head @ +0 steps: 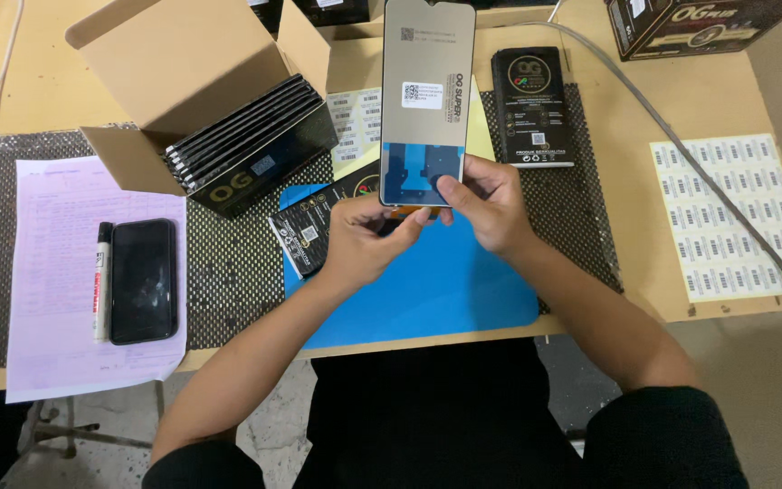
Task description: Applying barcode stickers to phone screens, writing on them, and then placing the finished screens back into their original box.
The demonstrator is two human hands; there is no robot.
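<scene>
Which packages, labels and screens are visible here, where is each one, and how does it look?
Display panel: held upright by both hands, grey back, white sticker.
Cardboard box: far left, open, holding black flat packs.
Black pack: beyond the blue mat, upright rectangle.
Label sheet: right, white barcode stickers.
Phone: left on paper, dark screen.

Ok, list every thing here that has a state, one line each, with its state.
Phone display panel: held upright off the table, back side facing the camera.
Left hand: closed on the panel's bottom edge.
Right hand: closed on the panel's lower corner, thumb on its back.
Cardboard box: open, flaps up, dark flat packs standing inside.
Phone: flat on the paper, screen dark.
Marker: capped, lying beside the phone.
Black pack: lying flat, shut.
</scene>
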